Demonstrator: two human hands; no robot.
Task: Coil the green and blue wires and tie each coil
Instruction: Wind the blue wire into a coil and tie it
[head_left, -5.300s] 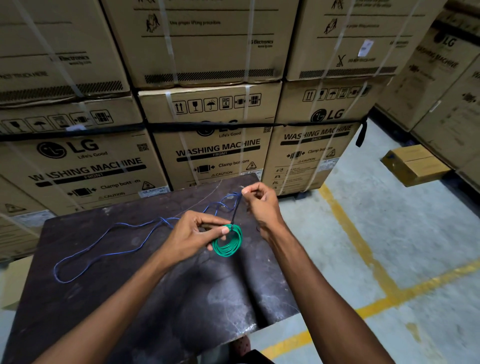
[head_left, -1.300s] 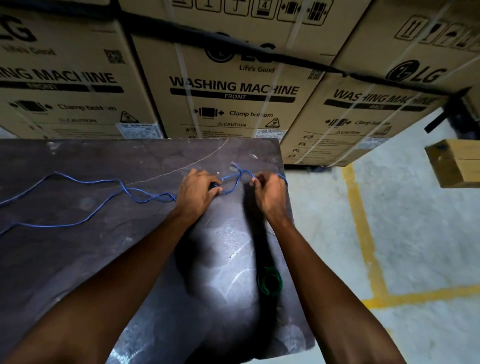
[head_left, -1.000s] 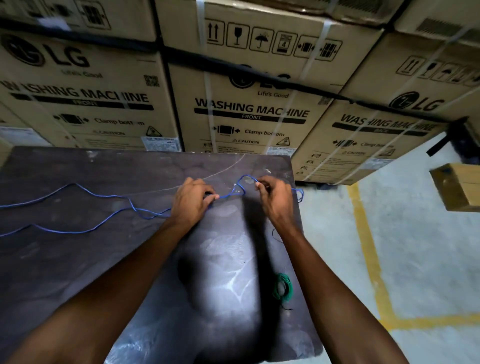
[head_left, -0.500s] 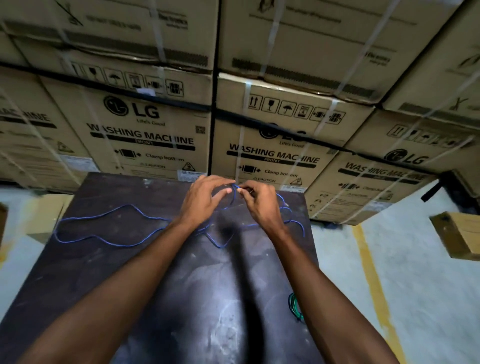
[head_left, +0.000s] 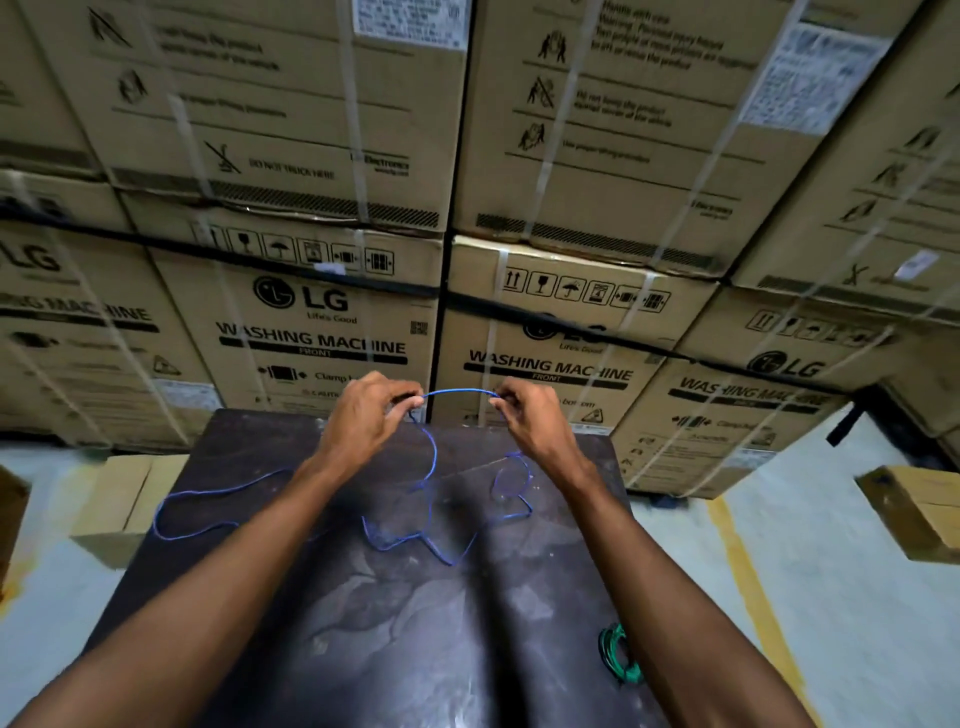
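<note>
Both hands up off the table (head_left: 395, 613). Left hand (head_left: 363, 421) and right hand (head_left: 530, 423) each pinch the blue wire (head_left: 434, 467), a short span stretched between them so I can find the end and start the first loop. The rest trails slack over the tabletop, uncoiled. Green coil (head_left: 618, 654) lies set aside by my right forearm, out of the way. Count: two wires, one coil made.
</note>
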